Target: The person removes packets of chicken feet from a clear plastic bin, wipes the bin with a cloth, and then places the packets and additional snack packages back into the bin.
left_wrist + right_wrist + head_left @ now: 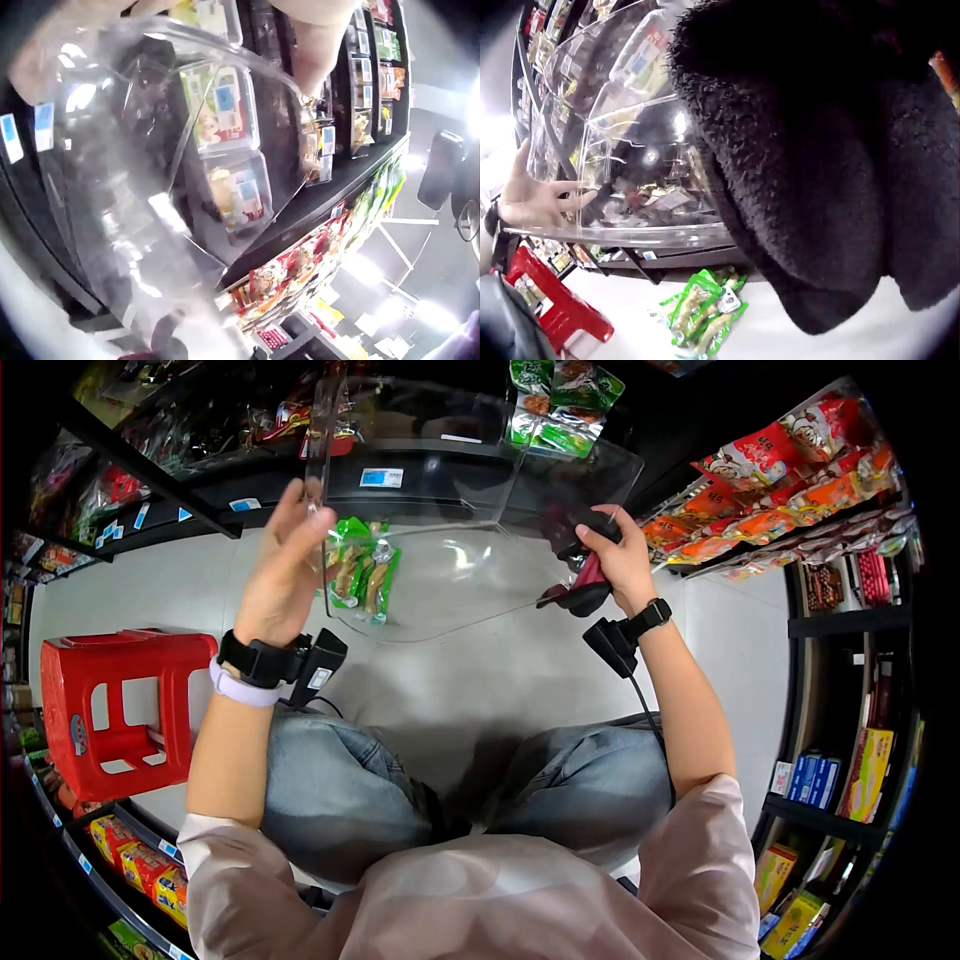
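A clear plastic bin [450, 575] is held up in front of the person, above the floor. My left hand [285, 560] grips its left end; in the left wrist view the thumb [319, 52] lies at the rim. My right hand [622, 555] holds a black fuzzy cloth [578, 600] with a dark pink part, at the bin's right end. That cloth [802, 165] fills much of the right wrist view and hides the right fingers there. Green snack packets [705, 311] lie on the floor below the bin.
A red plastic stool [125, 710] stands at left. Dark shelves [420, 485] with price tags run across the front, green packets [565, 405] upon them. At right hang red and orange snack bags [770, 490], beside a shelf of boxes [815, 780].
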The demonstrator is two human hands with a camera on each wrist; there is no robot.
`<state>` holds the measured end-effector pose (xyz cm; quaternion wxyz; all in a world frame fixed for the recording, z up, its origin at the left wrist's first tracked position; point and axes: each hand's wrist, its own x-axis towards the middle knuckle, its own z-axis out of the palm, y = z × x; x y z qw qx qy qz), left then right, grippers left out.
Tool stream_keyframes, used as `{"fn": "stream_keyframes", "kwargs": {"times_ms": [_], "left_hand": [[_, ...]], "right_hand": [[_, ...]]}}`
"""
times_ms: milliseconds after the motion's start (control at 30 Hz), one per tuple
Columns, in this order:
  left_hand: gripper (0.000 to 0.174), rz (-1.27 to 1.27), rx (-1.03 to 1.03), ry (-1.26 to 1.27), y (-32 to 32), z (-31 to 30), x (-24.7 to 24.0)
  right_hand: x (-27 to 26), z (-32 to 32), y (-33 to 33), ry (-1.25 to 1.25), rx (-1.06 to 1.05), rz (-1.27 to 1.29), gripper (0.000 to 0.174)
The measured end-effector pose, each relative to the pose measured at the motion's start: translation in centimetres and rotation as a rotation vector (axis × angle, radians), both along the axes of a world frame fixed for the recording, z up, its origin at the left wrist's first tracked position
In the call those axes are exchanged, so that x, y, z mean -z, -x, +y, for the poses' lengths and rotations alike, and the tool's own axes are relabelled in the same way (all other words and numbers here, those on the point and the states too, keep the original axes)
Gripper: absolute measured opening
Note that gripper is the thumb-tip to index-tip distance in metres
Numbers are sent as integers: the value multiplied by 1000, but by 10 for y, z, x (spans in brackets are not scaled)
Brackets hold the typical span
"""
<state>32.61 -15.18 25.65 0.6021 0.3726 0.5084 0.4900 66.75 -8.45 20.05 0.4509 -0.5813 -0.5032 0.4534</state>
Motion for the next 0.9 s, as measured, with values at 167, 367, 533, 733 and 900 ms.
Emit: {"fn": "stream_keyframes", "kwargs": {"times_ms": [167,367,533,733,900], "left_hand": [[87,-101,-62,-617,1,10,-3],[158,173,73,-694,-38,21,11],[153,316,144,-681,-64,29,18],[152,147,211,-593,-61,29,16],[147,155,224,-603,-48,33,25]], "right_hand": [[-12,-3,16,15,93,349,21],[-30,-19,53,138,120,619,19],[-31,-38,82,148,95,751,17],[-28,-50,93,160,77,811,19],[-30,-57,99,182,92,803,19]]}}
